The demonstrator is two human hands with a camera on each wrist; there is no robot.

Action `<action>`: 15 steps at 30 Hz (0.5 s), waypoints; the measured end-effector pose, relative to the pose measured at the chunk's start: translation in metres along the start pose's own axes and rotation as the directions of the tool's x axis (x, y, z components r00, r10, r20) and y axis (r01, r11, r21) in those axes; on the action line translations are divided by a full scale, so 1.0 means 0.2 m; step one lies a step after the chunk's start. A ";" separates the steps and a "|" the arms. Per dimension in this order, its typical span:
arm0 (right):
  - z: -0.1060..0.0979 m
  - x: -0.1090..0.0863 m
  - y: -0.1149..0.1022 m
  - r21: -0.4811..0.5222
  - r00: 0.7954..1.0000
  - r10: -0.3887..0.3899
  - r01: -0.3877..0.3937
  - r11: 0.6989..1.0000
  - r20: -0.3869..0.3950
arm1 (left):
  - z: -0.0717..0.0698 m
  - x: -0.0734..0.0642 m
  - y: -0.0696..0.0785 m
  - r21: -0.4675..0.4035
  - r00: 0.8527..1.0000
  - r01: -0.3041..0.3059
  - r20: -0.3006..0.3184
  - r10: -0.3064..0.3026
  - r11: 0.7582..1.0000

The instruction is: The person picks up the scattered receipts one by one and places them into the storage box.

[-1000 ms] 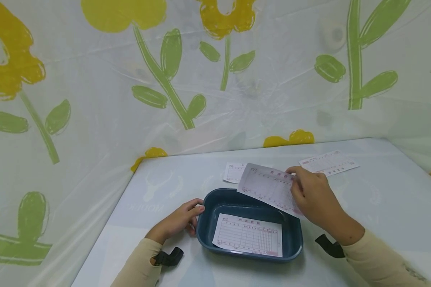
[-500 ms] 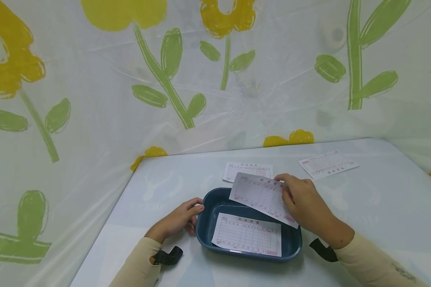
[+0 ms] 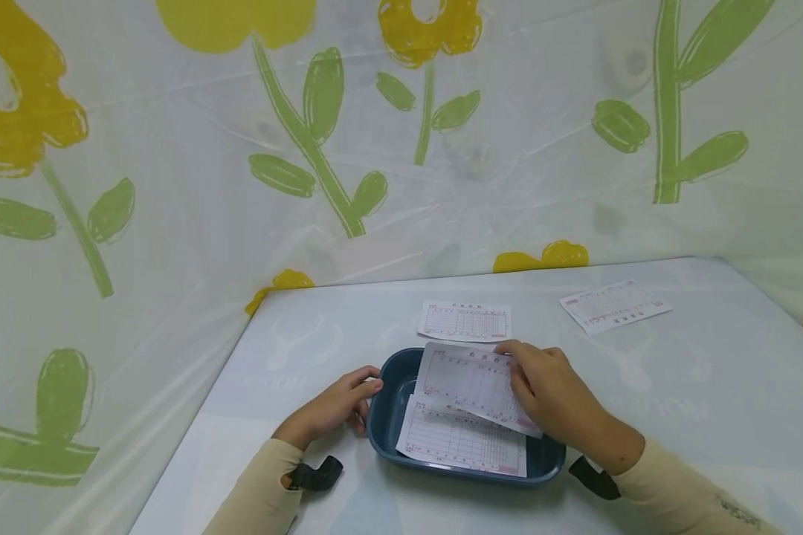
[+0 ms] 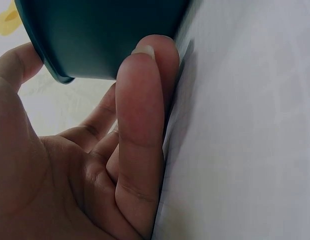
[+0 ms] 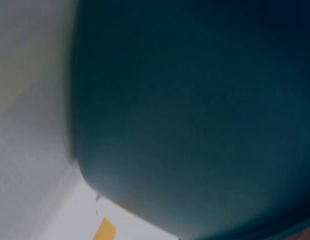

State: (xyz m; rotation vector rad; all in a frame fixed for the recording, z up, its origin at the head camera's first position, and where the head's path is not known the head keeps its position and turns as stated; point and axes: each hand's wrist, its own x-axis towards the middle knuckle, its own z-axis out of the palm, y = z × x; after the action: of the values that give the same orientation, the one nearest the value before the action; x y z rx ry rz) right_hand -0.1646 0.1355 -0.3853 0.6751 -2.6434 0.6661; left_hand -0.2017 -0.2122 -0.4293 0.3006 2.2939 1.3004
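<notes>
Two sleeves, two black wrist pieces, two hands, one tray and four printed slips can be counted. Nearest, the two black wrist pieces (image 3: 316,474) sit at the cuffs of the cream sleeves (image 3: 257,487). The left hand (image 3: 334,407) touches the blue tray (image 3: 555,464) at its left end, fingers loosely bent and parted from the thumb. One slip (image 3: 442,440) lies in the tray; the right hand (image 3: 555,394) pinches a second slip (image 3: 471,383), tilted over the tray and overlapping the first. Beyond the tray, two more slips (image 3: 465,321) lie apart on the table (image 3: 361,316), before a flowered backdrop (image 3: 508,186). Only the left wrist view shows the lower fingertips low beside the tray's outer wall; whether they touch it, I cannot tell. The right wrist view is mostly tray wall; the pinch shows from the head alone.
</notes>
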 end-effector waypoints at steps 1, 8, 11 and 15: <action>0.01 0.00 -0.01 0.010 1.000 -0.001 0.001 1.000 0.006 | 0.00 0.00 0.00 -0.001 1.000 -0.002 0.001 0.002 1.000; 0.03 -0.01 -0.04 0.017 0.998 0.006 -0.007 1.000 0.058 | 0.00 0.00 -0.01 -0.002 1.000 -0.005 0.002 0.005 1.000; 0.04 -0.01 -0.05 0.001 0.997 0.003 -0.003 1.000 0.074 | 0.00 0.00 0.00 0.004 1.000 -0.009 0.003 0.009 1.000; 0.05 -0.01 -0.06 -0.016 0.996 -0.009 0.011 1.000 0.088 | 0.00 0.01 0.00 0.002 1.000 -0.018 0.008 0.018 1.000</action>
State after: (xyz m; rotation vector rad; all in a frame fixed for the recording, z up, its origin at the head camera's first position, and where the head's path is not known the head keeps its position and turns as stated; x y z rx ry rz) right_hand -0.1583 0.1220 -0.3913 0.7282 -2.7204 0.6254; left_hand -0.2030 -0.2125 -0.4295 0.3269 2.2907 1.3033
